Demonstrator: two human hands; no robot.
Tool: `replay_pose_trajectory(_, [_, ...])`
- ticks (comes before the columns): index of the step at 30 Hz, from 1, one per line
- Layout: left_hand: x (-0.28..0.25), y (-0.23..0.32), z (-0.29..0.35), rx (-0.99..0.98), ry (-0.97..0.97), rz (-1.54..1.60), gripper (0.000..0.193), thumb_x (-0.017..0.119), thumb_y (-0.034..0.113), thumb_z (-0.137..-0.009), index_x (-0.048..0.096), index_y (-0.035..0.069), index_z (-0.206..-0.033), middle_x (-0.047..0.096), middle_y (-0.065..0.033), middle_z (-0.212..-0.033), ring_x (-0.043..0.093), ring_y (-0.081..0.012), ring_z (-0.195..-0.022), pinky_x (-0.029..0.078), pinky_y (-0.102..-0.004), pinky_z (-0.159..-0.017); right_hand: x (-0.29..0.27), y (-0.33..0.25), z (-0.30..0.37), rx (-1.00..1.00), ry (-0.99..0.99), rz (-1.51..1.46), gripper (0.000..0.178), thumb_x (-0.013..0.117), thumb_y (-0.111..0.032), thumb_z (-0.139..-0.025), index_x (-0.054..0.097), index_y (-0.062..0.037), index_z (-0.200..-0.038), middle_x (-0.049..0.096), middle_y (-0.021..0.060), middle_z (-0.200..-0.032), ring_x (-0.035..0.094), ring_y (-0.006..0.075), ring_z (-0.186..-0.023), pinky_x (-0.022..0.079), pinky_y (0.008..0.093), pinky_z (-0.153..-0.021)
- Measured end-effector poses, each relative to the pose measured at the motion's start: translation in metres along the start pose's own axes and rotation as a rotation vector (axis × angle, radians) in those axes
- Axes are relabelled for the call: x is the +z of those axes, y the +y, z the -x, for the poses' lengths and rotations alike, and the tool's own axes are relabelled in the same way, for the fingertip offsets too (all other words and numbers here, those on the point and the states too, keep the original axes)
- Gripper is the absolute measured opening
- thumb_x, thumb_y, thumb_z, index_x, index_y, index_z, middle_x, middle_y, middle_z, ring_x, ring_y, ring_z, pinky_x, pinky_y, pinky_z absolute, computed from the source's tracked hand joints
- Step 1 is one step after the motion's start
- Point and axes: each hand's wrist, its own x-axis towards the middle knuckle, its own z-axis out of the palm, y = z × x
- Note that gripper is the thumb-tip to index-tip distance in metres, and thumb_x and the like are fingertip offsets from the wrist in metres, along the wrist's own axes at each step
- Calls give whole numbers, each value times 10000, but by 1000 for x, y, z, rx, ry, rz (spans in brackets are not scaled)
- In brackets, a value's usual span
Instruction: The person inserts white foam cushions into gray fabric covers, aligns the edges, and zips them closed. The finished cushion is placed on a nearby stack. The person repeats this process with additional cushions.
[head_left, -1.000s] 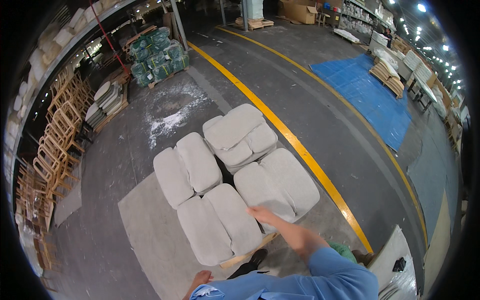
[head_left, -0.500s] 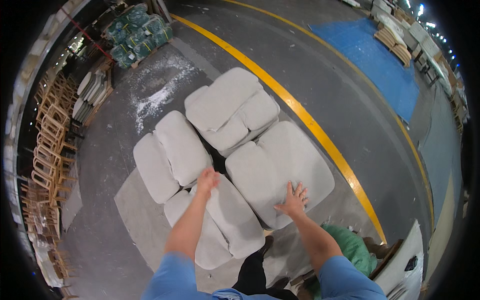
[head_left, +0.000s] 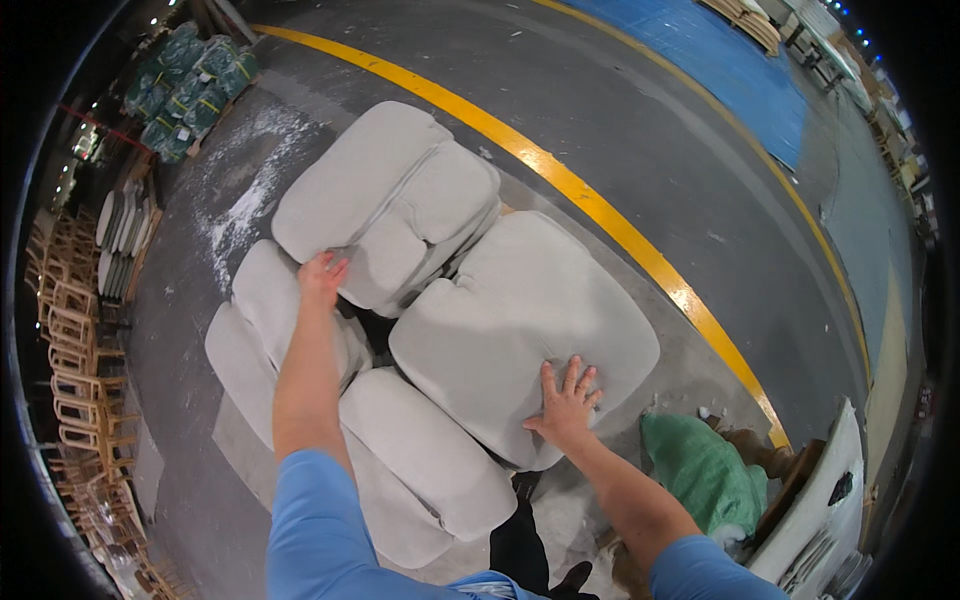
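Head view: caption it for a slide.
Right hand spread on a grey cushion, left hand at the edge of a second cushion, near a yellow floor line.

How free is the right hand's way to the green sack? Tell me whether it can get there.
Probably yes: the right hand lies spread on a grey cushion, gripping nothing, and the green sack sits to its right with nothing visible blocking the way.

Cushion stacks stood clustered mid-floor, with chairs far to the left, bundles behind them at left, a floor line behind and right, and a sack near right.
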Motion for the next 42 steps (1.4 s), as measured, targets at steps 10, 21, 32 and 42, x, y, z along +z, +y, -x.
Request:
replay_pose_trajectory(10, [1,22,89,78,-352,-1290,590,599,215,-1010,481,178,-1587,633,-72,-800,572,-154,-569,497,-344,-487,-25,13,-4,-110,-44,-50,1205,895,-553,-729,237,-236,-1688,-47,290,-1744,-25,637,-1551,156,815,-1163])
replay_pose_trajectory(21, [20,-190,458,-249,-1109,-1269,425,613,250,-1062,611,49,-1437,716,-45,-993,638,-128,-822,535,-308,-715,-65,189,208,-20,406,-818,436,648,-402,-1019,674,-91,-1323,702,171,-1297,635,385,-1231,502,475,-1019])
replay_pose_trajectory(32, [240,-267,618,450,-2007,-1430,399,642,215,-1025,653,-7,-1357,736,-169,-1215,719,-256,-1046,555,-389,-915,108,311,578,911,1346,-1569,281,672,-287,-1024,739,-28,-1112,718,49,-875,683,121,-762,555,276,-675])
replay_pose_trajectory(42, [320,-389,960,681,-2150,-1021,407,600,194,-1047,613,31,-1419,653,-176,-1410,594,-343,-1327,431,-451,-1149,191,368,755,1025,1799,-1994,214,679,-278,-1045,699,-69,-1088,708,30,-886,677,138,-741,568,315,-697])
